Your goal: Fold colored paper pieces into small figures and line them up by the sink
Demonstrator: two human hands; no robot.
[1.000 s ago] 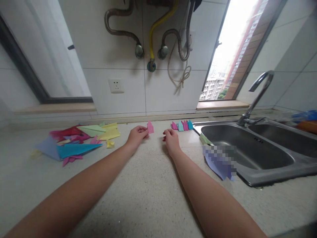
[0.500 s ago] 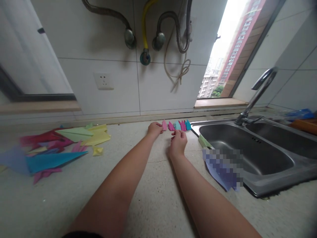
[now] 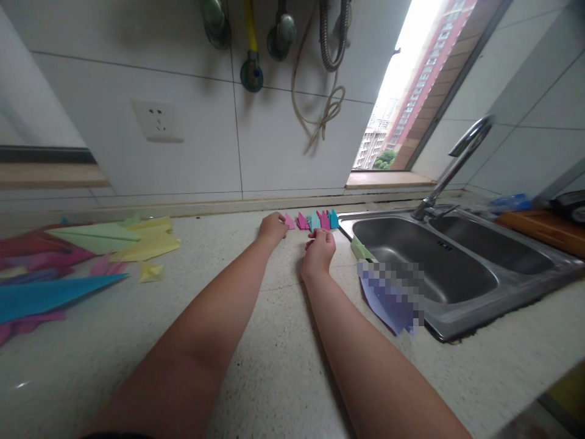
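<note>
Compared with one second ago, the left hand [image 3: 273, 228] is no longer holding the pink paper piece [image 3: 289, 221] well apart from the row on the counter [image 3: 265, 347]; it is now keeping it at the row's left end, just beside the first magenta piece [image 3: 302, 221]. Its fingers are narrowing to a pinch on the pink paper's left edge. The right hand [image 3: 320, 250], then sitting left of the row, is now resting in front of the light blue piece [image 3: 314, 221]; its fingers are curling close together, but whether they are touching or gripping anything cannot be told. A second magenta piece [image 3: 323, 219] and a blue piece [image 3: 334, 218] are filling the row's right end, near the sink [image 3: 423, 265]. The view is also shifting, so the loose pile's blue sheet [image 3: 55, 296] is now running off the left edge. Pixel blocks are covering part of the purple paper [image 3: 386, 305], hiding any writing there.
</note>
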